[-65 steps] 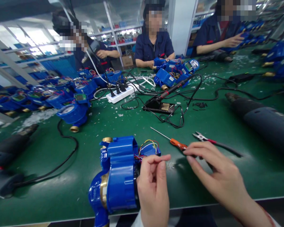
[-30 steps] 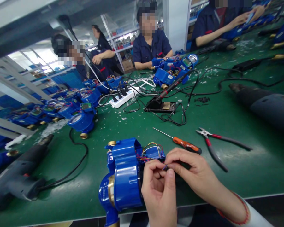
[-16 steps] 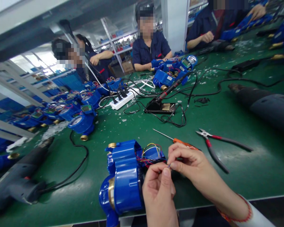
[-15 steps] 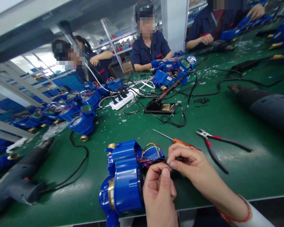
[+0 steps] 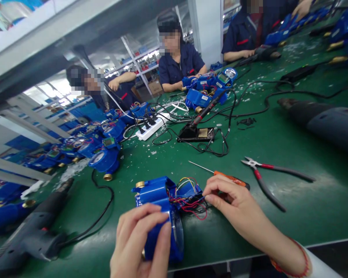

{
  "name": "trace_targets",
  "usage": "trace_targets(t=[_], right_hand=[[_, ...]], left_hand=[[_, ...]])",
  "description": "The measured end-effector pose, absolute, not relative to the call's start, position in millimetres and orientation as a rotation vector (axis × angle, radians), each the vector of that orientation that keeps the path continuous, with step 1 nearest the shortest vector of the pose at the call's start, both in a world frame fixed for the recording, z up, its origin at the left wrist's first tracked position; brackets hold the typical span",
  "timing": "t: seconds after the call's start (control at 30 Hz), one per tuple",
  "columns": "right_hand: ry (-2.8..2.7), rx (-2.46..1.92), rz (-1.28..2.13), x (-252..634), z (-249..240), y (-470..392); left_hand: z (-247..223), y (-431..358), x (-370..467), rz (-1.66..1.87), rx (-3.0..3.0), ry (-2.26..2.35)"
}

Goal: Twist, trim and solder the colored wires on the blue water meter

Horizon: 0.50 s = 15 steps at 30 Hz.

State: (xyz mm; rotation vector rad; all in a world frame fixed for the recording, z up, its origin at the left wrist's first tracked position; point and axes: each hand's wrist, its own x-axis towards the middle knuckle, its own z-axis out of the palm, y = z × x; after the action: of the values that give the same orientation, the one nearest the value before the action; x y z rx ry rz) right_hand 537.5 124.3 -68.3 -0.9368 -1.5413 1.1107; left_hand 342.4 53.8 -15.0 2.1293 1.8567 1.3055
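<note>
A blue meter (image 5: 155, 193) with brass fittings lies on its side on the green table. Red, yellow, white and black wires (image 5: 195, 204) spill from its right side. My left hand (image 5: 140, 239) is over the near part of the meter, thumb and fingers apart, holding nothing. With thumb and forefinger pinched, my right hand (image 5: 232, 200) grips the end of a thin blue wire at the right of the bundle. An orange-handled screwdriver (image 5: 229, 179) lies just behind my right hand, and cutting pliers (image 5: 259, 172) with red and black handles lie to its right.
A soldering iron (image 5: 203, 114) rests in its stand amid black cables, beside a white power strip (image 5: 153, 127). Heat guns lie at left (image 5: 31, 227) and right (image 5: 321, 117). More blue meters (image 5: 104, 158) line the left. Several people sit across the green table (image 5: 162, 162).
My left hand has left the wire and moved left over the meter, its fingers spreading. My right hand keeps its pinch. The view has shifted slightly.
</note>
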Motion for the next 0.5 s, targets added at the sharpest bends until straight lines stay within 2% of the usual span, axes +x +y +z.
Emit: trace_targets(t=[0.2,0.5], right_hand=[[-1.540,-0.924,1.103,538.5,-64.3,124.3],[-1.496,-0.947,1.107,535.2,-65.9,122.9]], left_hand=[[-12.1,90.7,339.1,0.751,2.487,2.002],[-7.3,95.5,339.8,0.660,2.562,1.994]])
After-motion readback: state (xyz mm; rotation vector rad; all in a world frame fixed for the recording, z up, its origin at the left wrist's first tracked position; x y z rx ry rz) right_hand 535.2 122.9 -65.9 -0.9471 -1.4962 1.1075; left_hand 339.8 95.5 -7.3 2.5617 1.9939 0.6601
